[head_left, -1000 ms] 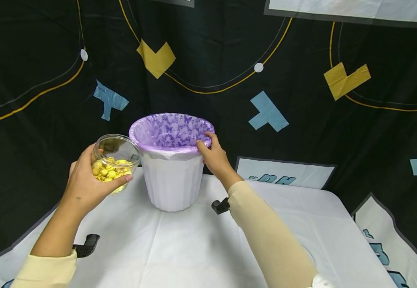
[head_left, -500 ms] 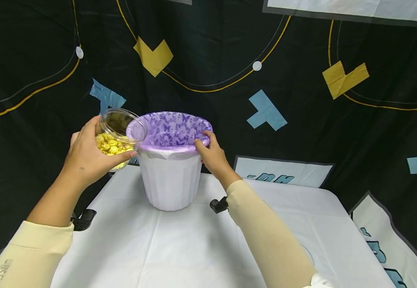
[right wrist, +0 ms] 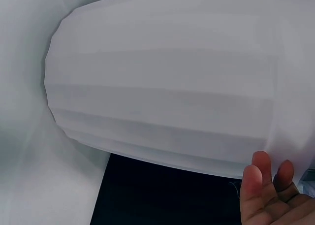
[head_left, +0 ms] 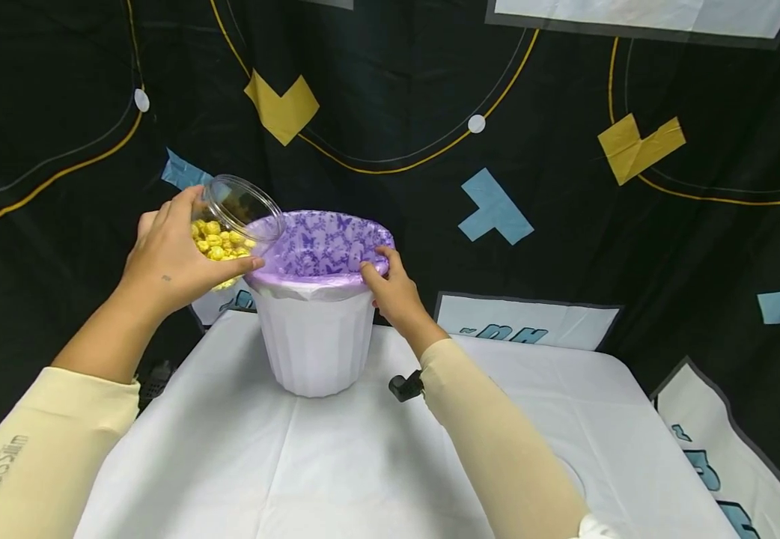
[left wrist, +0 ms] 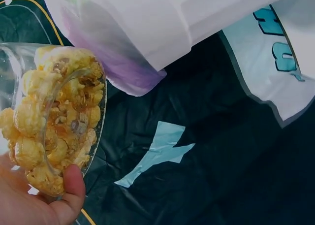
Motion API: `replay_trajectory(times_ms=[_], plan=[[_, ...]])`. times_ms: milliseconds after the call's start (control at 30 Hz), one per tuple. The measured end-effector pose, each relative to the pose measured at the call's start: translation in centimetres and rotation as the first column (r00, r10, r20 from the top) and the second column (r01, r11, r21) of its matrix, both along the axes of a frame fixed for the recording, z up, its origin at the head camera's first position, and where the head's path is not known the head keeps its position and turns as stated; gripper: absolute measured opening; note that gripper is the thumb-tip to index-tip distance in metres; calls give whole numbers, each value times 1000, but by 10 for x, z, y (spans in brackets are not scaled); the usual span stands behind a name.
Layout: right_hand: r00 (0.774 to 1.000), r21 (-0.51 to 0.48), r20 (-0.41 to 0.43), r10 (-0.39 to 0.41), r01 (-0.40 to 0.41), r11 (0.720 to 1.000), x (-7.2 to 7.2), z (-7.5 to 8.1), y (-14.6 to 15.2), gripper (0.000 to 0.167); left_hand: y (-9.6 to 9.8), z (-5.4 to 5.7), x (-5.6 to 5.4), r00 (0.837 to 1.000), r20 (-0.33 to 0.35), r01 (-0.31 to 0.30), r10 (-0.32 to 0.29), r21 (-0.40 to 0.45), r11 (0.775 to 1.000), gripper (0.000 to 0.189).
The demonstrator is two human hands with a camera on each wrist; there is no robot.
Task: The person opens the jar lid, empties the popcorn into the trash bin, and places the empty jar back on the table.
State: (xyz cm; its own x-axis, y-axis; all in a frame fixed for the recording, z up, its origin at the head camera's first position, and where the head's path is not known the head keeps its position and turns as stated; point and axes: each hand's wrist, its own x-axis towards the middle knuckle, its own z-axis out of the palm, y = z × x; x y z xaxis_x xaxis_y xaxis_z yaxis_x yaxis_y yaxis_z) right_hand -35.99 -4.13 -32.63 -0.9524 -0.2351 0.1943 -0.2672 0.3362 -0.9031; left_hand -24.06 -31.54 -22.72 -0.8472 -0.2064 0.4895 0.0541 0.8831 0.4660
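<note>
My left hand (head_left: 171, 258) grips a clear plastic tub (head_left: 245, 202) partly filled with yellow popcorn (head_left: 218, 241). Tilted to the right, the tub has its open mouth at the left rim of a white ribbed bin (head_left: 316, 340). A purple patterned bag (head_left: 323, 243) lines the bin and folds over its rim. The left wrist view shows the popcorn (left wrist: 59, 116) close up through the tub's base, beside the bag's purple edge (left wrist: 118, 72). On the right side, my right hand (head_left: 397, 296) pinches the lined rim, with several fingertips (right wrist: 253, 178) against the bin's outer wall.
The bin stands on a white-covered table (head_left: 336, 464), near its back edge. Behind hangs a black cloth (head_left: 376, 75) with yellow and blue tape pieces. White lettered sheets (head_left: 531, 322) are beyond the table's back and right edges.
My left hand has raised the tub and moved it rightward to the bin's rim, tipping it further. My right hand keeps its hold on the rim.
</note>
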Motion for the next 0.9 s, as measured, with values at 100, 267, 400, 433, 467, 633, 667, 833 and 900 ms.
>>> replay_trajectory(times_ms=[100, 267, 400, 433, 467, 633, 667, 833, 900], plan=[[1000, 3, 3, 1, -1, 1000, 0, 0, 0, 65, 0, 6, -4, 1000, -4, -5, 5, -45, 999, 122], [1000, -2, 0, -1, 1, 1000, 0, -1, 0, 63, 2, 17, -12, 1000, 8, -10, 11, -120, 993, 124], [1000, -4, -2, -3, 3, 1000, 0, -1, 0, 62, 7, 23, -18, 1000, 20, -8, 12, -184, 983, 124], [1000, -3, -5, -4, 4, 1000, 0, -1, 0, 63, 8, 24, -19, 1000, 20, -7, 11, -200, 980, 124], [1000, -3, -8, -4, 4, 1000, 0, 0, 0, 64, 9, 25, -20, 1000, 19, -5, 9, -214, 977, 124], [1000, 0, -16, -5, 5, 1000, 0, 1, 1, 65, 14, 30, -27, 1000, 19, 6, -1, -280, 960, 124], [1000, 0, -17, -6, 6, 1000, 0, 1, 1, 65, 14, 30, -29, 1000, 22, 7, -1, -294, 956, 124], [1000, 7, -27, -10, 10, 1000, 0, -1, 1, 64, 14, 30, -35, 999, 39, -1, 16, -369, 930, 124], [999, 13, -32, -12, 12, 1000, 0, -1, 1, 64, 14, 29, -36, 999, 42, -1, 19, -393, 919, 125]])
